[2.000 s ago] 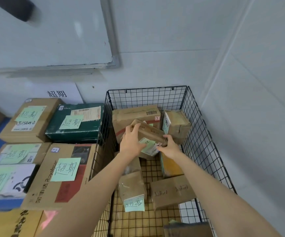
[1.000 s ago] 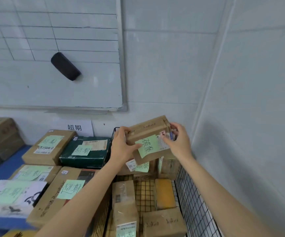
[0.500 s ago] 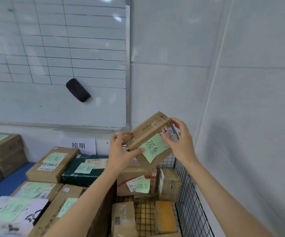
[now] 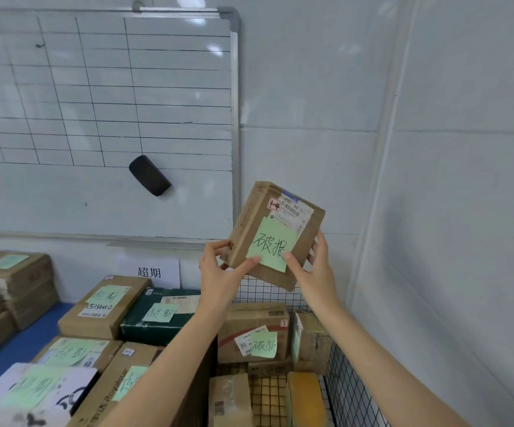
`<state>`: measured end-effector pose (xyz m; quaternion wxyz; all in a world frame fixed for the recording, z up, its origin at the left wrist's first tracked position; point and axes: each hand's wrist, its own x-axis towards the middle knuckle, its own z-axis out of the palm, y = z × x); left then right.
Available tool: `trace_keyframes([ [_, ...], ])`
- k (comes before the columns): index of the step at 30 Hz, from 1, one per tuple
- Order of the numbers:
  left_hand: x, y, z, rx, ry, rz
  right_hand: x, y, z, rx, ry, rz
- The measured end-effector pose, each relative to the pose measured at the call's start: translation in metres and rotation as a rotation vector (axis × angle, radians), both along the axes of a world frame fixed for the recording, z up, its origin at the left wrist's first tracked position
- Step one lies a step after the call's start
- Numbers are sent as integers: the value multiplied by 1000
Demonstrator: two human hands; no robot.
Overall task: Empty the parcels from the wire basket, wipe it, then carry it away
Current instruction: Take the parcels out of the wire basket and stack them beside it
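Both hands, left hand (image 4: 221, 272) and right hand (image 4: 314, 266), pinch small cardboard parcel (image 4: 275, 235) by lower corners, twelve o'clock above wire basket (image 4: 348, 392); looks light, stiff, easy

The box (image 4: 306, 232) at the centre is matt brown cardboard, with a pale green paper note (image 4: 269, 246) stuck on it. At five o'clock, the basket (image 4: 351, 392) is thin black metal wire. At ten o'clock, the whiteboard (image 4: 95, 103) is glossy, framed in dull metal. The wall tiles (image 4: 311, 87) are smooth and shiny.
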<state>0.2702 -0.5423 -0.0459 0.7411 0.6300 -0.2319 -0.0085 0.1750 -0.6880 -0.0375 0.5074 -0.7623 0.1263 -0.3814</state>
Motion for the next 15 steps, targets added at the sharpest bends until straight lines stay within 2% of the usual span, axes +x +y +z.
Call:
trace_keyframes([
  [5,-5,4,-1,104,-20,-103,-1,3,5,-59,-5,-39],
  [8,-8,6,-2,101,-26,-145,-2,9,10,-132,26,-72],
  [15,-8,14,1,162,-96,-96,-4,13,10,-210,10,-132],
])
